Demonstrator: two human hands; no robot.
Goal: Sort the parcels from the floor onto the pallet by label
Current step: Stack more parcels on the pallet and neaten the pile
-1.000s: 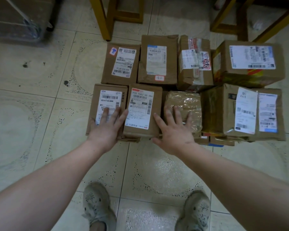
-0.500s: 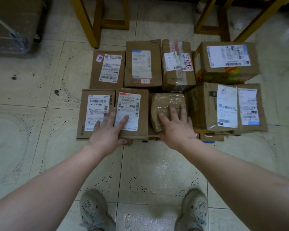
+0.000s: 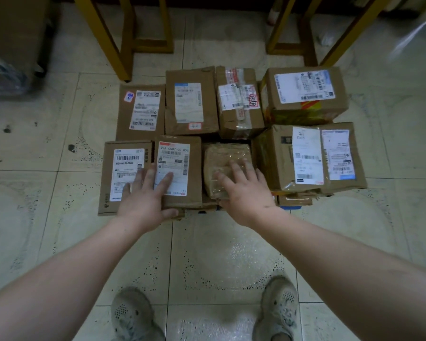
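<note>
The flat brown cardboard parcel with the red-topped white label (image 3: 178,172) lies under the fingers of the left hand (image 3: 143,196), whose thumb hooks around its near edge, while the plastic-wrapped brown parcel (image 3: 225,166) lies beneath the right hand (image 3: 246,190). Both hands rest palm-down, fingers spread, arms stretched forward. More labelled cardboard parcels (image 3: 305,94) sit beyond and right of the hands on the pale tiled floor (image 3: 219,254).

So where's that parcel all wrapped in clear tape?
The tape-wrapped parcel sits mid front row, under the right hand, between the red-striped label box and the two-label box.
</note>
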